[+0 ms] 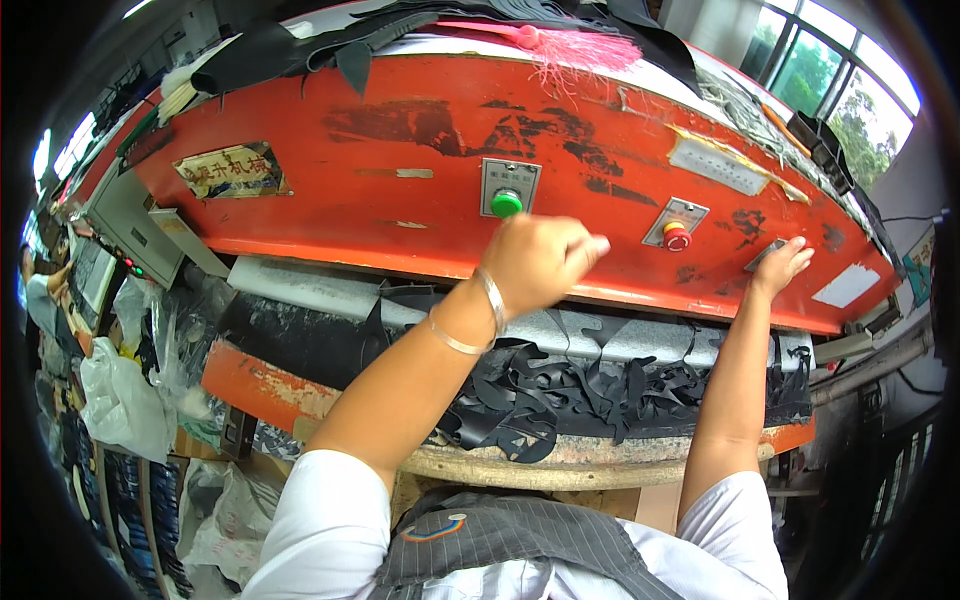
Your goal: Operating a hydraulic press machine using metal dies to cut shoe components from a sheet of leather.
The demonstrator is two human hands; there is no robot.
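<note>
My left hand point(545, 262) is closed in a loose fist with the thumb out to the right, right at the lower edge of a green push button point(507, 204) on the red machine panel point(360, 200). Whether it touches the button cannot be told. Over to the right, my right hand point(782, 268) lies with outstretched fingers against a small metal plate point(762, 256) on the same panel, covering most of it. Between the hands sits a red mushroom-shaped button point(677, 237) on its own plate. Neither hand shows anything held.
Black cut scraps point(560, 390) lie tangled on the bed below the panel, beside a pale grey slab point(300, 283). Black sheets point(270, 55) and a pink tassel point(580, 48) rest on top of the machine. White plastic bags point(125, 400) stand at left, with another person point(50, 295) beyond.
</note>
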